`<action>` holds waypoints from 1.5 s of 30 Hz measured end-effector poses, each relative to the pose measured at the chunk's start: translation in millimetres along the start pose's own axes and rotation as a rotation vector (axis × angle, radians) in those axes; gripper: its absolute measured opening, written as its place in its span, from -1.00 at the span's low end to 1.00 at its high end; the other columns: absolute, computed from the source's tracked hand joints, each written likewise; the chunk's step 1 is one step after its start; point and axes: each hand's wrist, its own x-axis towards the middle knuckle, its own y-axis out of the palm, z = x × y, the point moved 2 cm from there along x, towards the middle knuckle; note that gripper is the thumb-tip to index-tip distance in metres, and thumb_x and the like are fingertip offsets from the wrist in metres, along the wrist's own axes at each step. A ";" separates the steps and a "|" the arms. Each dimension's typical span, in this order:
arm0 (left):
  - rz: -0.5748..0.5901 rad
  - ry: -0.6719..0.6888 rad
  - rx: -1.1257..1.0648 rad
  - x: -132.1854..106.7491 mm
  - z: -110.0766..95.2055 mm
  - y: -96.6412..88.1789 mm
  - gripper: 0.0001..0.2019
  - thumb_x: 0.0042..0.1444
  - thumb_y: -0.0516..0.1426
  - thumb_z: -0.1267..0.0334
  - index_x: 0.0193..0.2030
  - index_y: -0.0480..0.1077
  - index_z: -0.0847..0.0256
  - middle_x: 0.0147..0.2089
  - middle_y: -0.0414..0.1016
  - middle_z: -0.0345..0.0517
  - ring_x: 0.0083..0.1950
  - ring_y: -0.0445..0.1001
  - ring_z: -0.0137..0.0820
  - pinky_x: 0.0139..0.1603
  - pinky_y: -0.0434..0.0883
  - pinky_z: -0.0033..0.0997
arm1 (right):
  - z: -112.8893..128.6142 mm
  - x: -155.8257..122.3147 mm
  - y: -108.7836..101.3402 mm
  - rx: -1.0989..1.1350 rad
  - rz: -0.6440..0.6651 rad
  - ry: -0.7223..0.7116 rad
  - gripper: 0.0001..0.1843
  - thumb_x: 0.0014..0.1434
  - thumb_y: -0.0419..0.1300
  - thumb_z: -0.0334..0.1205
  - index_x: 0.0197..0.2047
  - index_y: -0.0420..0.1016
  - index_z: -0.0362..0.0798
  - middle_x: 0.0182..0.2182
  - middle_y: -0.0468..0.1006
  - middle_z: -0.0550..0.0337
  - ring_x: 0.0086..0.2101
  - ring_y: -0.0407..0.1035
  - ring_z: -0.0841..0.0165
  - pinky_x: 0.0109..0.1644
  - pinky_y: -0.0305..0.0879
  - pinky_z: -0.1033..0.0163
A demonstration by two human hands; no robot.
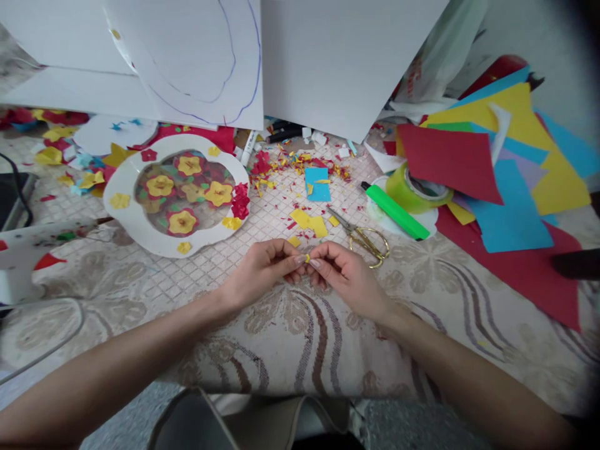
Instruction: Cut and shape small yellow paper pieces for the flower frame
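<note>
Between the fingertips of both hands is a small yellow paper piece (pixel 307 258). My left hand (pixel 265 269) pinches it from one side, and my right hand (pixel 344 272) pinches it from the other. Just beyond my fingers lie yellow paper scraps (pixel 315 224) and a blue paper rectangle (pixel 317 185). Gold-handled scissors (pixel 368 244) rest beside my right hand, blades pointing away to the left. To the left of my hands, a white scalloped frame (pixel 122 230) carries yellow and red paper flowers (pixel 190 165).
A green cutter or marker (pixel 397 211) leans by a roll of tape (pixel 417 187). Coloured paper sheets (pixel 515 206) pile up at right. White boards (pixel 323 56) stand at the back. A glue gun (pixel 28 250) and its cable lie at left on the patterned tablecloth (pixel 290 337).
</note>
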 end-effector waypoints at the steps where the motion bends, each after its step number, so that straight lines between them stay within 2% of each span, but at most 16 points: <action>1: -0.004 -0.016 -0.002 0.6 -0.2 -0.2 -0.79 0.13 0.12 0.20 -0.36 0.37 0.35 -0.41 0.46 -0.12 -0.40 0.44 -0.50 -0.34 0.39 -0.49 | -0.3 -0.3 -0.8 -0.051 -0.012 -0.029 -0.92 0.31 0.03 -0.29 -0.23 0.30 -0.06 -0.45 0.41 0.26 -0.47 0.34 0.46 -0.44 0.29 0.37; 3: -0.018 -0.054 -0.014 2.0 -0.2 -0.5 -0.74 0.17 0.07 0.15 -0.35 0.37 0.35 -0.41 0.47 -0.12 -0.41 0.44 -0.51 -0.33 0.39 -0.48 | 0.1 -0.7 -3.0 -0.217 -0.076 -0.135 -0.93 0.30 0.02 -0.35 -0.23 0.30 -0.05 -0.44 0.41 0.25 -0.45 0.33 0.44 -0.38 0.29 0.34; 6: -0.005 -0.131 -0.052 3.2 1.5 -0.5 -0.70 0.20 0.02 0.11 -0.34 0.38 0.35 -0.43 0.47 -0.12 -0.44 0.45 -0.50 -0.35 0.40 -0.47 | 2.9 -1.5 -4.6 -0.494 -0.169 -0.378 -0.86 0.29 0.00 -0.42 -0.21 0.32 -0.03 -0.36 0.42 0.19 -0.33 0.34 0.38 -0.21 0.30 0.26; 9: 0.037 -0.182 -0.119 3.0 3.6 0.0 -0.75 0.16 0.08 0.14 -0.37 0.37 0.33 -0.43 0.48 -0.13 -0.42 0.46 -0.50 -0.34 0.40 -0.47 | 4.3 -2.1 -3.4 -0.576 -0.162 -0.525 -0.79 0.30 -0.04 -0.45 -0.13 0.33 -0.02 -0.24 0.43 0.13 -0.16 0.33 0.33 -0.05 0.27 0.20; 11: 0.044 -0.169 -0.148 2.6 3.8 0.2 -0.78 0.14 0.11 0.17 -0.38 0.35 0.32 -0.40 0.50 -0.14 -0.40 0.46 -0.51 -0.32 0.40 -0.48 | 4.4 -1.8 -3.4 -0.532 -0.175 -0.480 -0.78 0.29 -0.02 -0.45 -0.10 0.34 -0.02 -0.19 0.43 0.12 -0.13 0.32 0.33 -0.03 0.26 0.20; 13: 0.041 -0.136 -0.134 2.1 2.9 0.6 -0.79 0.14 0.12 0.18 -0.37 0.35 0.31 -0.38 0.50 -0.14 -0.39 0.46 -0.52 -0.31 0.40 -0.48 | 4.2 -1.3 -4.2 -0.403 -0.203 -0.346 -0.82 0.29 0.01 -0.41 -0.09 0.34 -0.03 -0.19 0.44 0.14 -0.18 0.35 0.36 -0.11 0.29 0.24; 16: 0.035 -0.089 -0.084 1.3 1.4 1.4 -0.79 0.15 0.11 0.18 -0.34 0.36 0.32 -0.37 0.49 -0.14 -0.38 0.45 -0.52 -0.30 0.40 -0.48 | 3.9 -0.7 -4.4 -0.137 -0.172 -0.137 -0.90 0.31 0.03 -0.30 -0.14 0.34 -0.06 -0.33 0.46 0.18 -0.36 0.37 0.41 -0.32 0.30 0.33; 20: 0.031 -0.062 -0.049 0.5 1.5 2.0 -0.80 0.16 0.10 0.20 -0.32 0.37 0.33 -0.36 0.49 -0.13 -0.37 0.46 -0.52 -0.29 0.41 -0.49 | 3.1 0.4 -4.1 0.043 -0.095 -0.018 -0.84 0.32 0.04 -0.21 -0.27 0.34 -0.09 -0.48 0.41 0.24 -0.47 0.31 0.45 -0.43 0.23 0.36; 27: 0.074 -0.043 -0.006 -1.1 3.0 4.1 -0.81 0.15 0.10 0.21 -0.31 0.37 0.34 -0.32 0.51 -0.08 -0.33 0.48 -0.49 -0.27 0.43 -0.48 | 0.0 2.7 -5.2 0.086 -0.063 0.024 -0.83 0.30 0.07 -0.21 -0.31 0.33 -0.11 -0.52 0.36 0.28 -0.51 0.23 0.48 -0.46 0.18 0.38; 35: 0.057 -0.034 -0.011 -1.9 4.6 4.2 -0.81 0.14 0.11 0.22 -0.30 0.40 0.35 -0.34 0.53 -0.08 -0.34 0.49 -0.49 -0.27 0.44 -0.46 | 1.1 1.3 -4.9 0.120 -0.061 0.039 -0.75 0.32 0.00 -0.12 -0.29 0.34 -0.11 -0.47 0.39 0.23 -0.50 0.28 0.47 -0.48 0.19 0.37; 40: 0.075 -0.057 -0.010 -1.5 5.4 5.3 -0.80 0.14 0.11 0.21 -0.28 0.42 0.35 -0.32 0.53 -0.06 -0.33 0.50 -0.48 -0.26 0.45 -0.46 | 0.1 1.5 -5.1 0.110 -0.060 0.021 -0.83 0.21 0.16 -0.17 -0.32 0.31 -0.09 -0.49 0.36 0.29 -0.53 0.23 0.50 -0.48 0.17 0.38; 45: 0.091 -0.067 -0.046 -0.2 6.9 5.4 -0.74 0.16 0.08 0.14 -0.28 0.43 0.35 -0.31 0.54 -0.04 -0.32 0.51 -0.46 -0.22 0.45 -0.42 | -0.3 1.1 -6.1 0.086 -0.069 0.024 -0.86 0.24 0.10 -0.20 -0.30 0.30 -0.09 -0.51 0.33 0.30 -0.54 0.20 0.49 -0.48 0.15 0.37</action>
